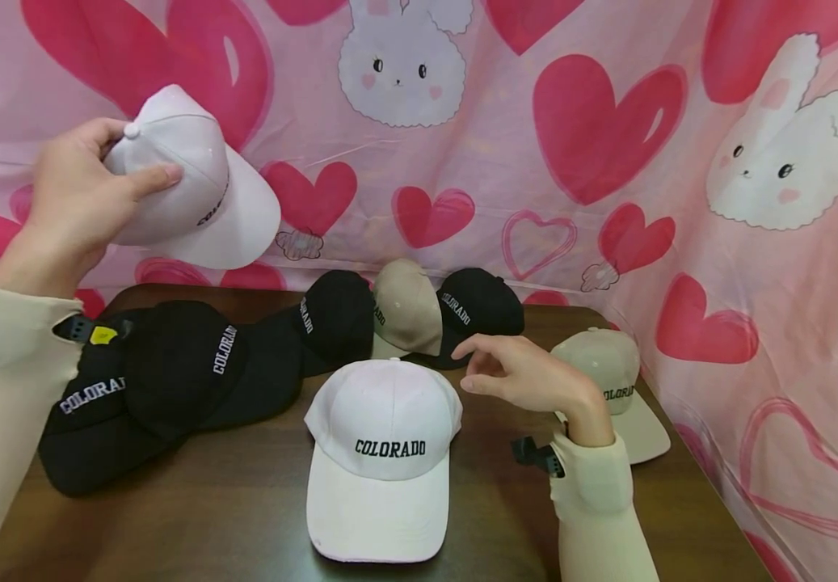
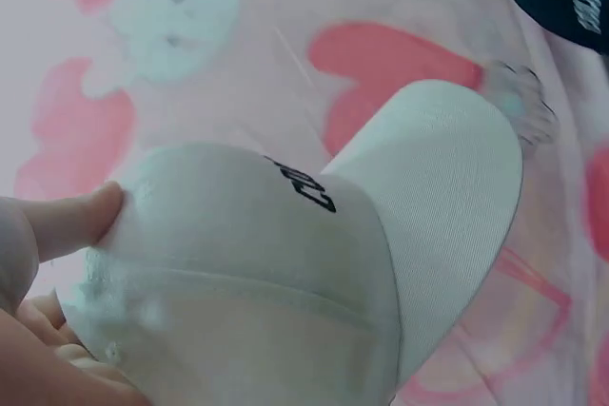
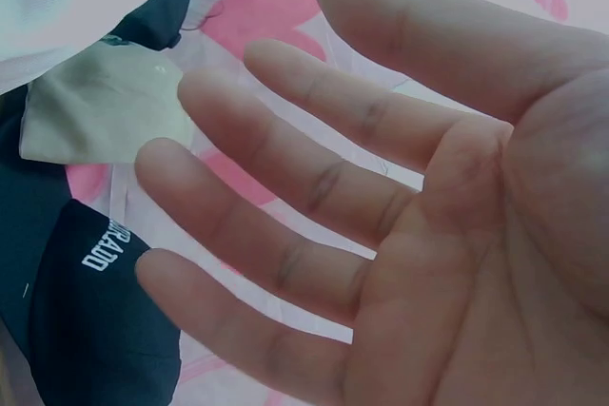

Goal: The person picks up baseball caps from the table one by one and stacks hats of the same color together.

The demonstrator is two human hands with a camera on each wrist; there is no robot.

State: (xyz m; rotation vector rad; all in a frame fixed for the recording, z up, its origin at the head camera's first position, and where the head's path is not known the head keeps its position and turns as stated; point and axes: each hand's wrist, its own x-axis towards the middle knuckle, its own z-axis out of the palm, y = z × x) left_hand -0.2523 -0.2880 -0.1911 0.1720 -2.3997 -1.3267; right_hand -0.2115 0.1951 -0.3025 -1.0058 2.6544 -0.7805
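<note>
My left hand [image 1: 91, 186] holds a white baseball cap [image 1: 178, 174] up above the dark caps at the left, thumb on the crown and fingers behind it. In the left wrist view, the held cap's brim [image 2: 447, 187] points up and right, and its crown is gripped near the top. My right hand [image 1: 513, 372] hovers with loosely bent fingers and nothing in them, right of a second white cap [image 1: 389, 412] lettered COLORADO. That cap sits on the table, brim toward me. The right wrist view shows the palm [image 3: 428, 235] with fingers spread.
Two black caps [image 1: 186, 364] overlap on the table's left. Along the back stand a black cap [image 1: 338, 315], a beige cap [image 1: 407, 307] and another black cap [image 1: 484, 299]. A beige cap [image 1: 600, 364] sits at the right edge. A pink heart-patterned cloth [image 1: 419, 162] hangs behind the brown table [image 1: 244, 501].
</note>
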